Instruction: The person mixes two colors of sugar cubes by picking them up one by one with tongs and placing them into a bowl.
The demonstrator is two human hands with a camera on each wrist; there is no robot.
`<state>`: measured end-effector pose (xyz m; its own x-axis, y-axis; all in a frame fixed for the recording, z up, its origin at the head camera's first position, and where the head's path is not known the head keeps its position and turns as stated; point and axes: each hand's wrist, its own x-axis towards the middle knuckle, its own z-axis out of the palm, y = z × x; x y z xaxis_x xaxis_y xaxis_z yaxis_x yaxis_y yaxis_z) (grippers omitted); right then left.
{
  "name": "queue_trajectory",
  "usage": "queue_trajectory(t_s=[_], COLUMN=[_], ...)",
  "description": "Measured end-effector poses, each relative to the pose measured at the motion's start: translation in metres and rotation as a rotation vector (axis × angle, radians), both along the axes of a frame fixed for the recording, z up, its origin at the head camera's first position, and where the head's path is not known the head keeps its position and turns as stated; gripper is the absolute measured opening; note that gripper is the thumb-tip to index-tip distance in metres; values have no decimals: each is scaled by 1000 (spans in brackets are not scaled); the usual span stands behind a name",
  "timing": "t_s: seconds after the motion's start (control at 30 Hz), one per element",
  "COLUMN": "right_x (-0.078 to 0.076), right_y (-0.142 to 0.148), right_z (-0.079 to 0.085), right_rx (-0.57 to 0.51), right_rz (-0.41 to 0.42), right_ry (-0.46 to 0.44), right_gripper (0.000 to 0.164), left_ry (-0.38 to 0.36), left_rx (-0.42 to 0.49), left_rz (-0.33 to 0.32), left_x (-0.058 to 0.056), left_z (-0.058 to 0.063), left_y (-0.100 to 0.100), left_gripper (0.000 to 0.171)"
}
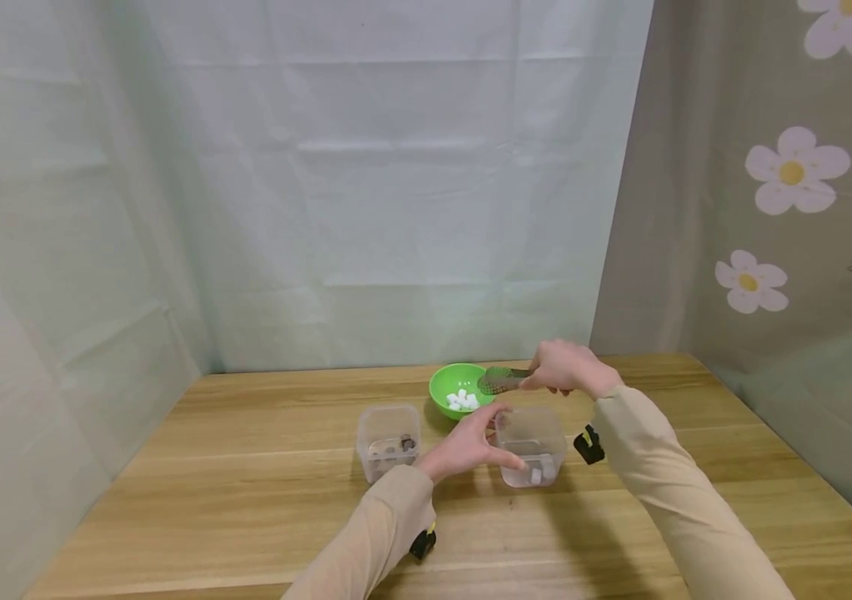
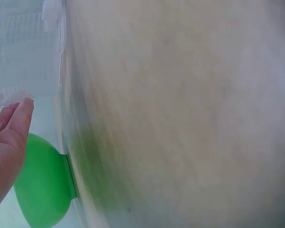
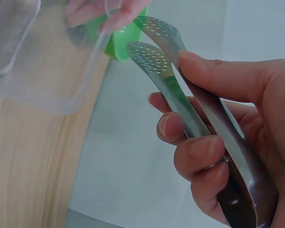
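Note:
My right hand (image 1: 567, 367) grips metal tongs (image 3: 199, 104) with perforated, rounded ends. In the right wrist view the two ends stand apart, with nothing visible between them. From the head they appear over the right rim of a green bowl (image 1: 441, 385), which holds several white cubes (image 1: 462, 400). My left hand (image 1: 469, 446) holds a clear plastic container (image 1: 531, 429) by its left side, thumb at the front and fingers behind. A few whitish cubes (image 1: 537, 475) lie at the bottom of that container. The left wrist view shows fingertips touching the container wall.
Left of my left hand stands a second clear container (image 1: 388, 417) with small dark brown pieces (image 1: 407, 442) inside. Everything stands on a wooden table (image 1: 246, 475). Pale curtains (image 1: 396, 208) hang behind and at the sides. A black band device sits on each wrist.

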<state>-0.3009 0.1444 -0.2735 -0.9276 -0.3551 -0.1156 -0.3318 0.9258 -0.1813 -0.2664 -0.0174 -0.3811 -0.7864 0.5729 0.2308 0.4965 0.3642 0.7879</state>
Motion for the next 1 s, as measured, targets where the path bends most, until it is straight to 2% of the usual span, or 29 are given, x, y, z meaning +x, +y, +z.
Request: queue_trajectory(t_s=[0.17,0.37,0.5,0.63,0.67,0.83,1.0], right_x=[5,15,25,34,36,47,53], right_y=[2,8,12,15,16,17,12], right_z=[10,25,34,41,43,48,49], right_rx=[23,57,81,101,108,142,174], right_rz=[-3,-20,-23,-25,-30,-55,-35], right_ry=[39,74,99,113,107,48,-22], right_gripper=[24,29,31,34,34,28,23], left_ry=[-6,1,-4,14,19,13,2], left_rx=[11,5,-4,-24,-31,-33,-32], left_rz=[2,5,26,51,55,52,50], left_x=[7,-4,-2,-5,-8,-8,-7], left_z=[8,-7,-4,-9,-12,-12,-11], left_y=[-1,0,0,1,1,1,-1], left_gripper=[72,75,73,76,78,81,80])
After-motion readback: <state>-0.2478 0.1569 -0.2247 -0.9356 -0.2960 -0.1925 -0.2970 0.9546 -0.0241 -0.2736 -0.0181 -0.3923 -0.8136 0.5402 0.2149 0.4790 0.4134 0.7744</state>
